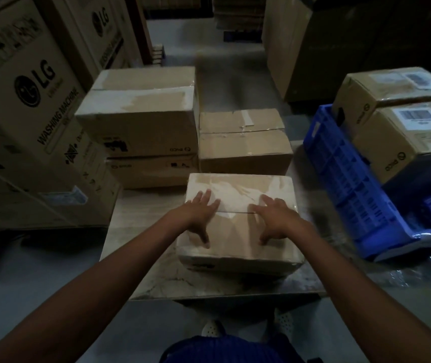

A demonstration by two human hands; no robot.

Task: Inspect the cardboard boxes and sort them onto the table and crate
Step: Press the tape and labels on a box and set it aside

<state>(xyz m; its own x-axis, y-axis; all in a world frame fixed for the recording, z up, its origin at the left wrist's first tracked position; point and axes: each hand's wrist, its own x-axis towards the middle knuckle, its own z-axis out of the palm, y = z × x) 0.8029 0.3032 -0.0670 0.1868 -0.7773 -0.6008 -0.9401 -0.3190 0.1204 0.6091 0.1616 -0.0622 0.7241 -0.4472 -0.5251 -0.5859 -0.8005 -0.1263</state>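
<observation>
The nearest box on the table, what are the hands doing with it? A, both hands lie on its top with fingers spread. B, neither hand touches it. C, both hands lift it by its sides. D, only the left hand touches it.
A: the left hand and the right hand both lie with spread fingers on the taped top of the nearest box, which sits on the table.

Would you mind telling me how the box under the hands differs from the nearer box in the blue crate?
The box under the hands lies on the table; the nearer crate box sits in the blue crate. The first has a plain taped top, the second a white barcode label. The left hand and right hand rest on the first; no hand touches the second. Both are closed brown cardboard.
</observation>
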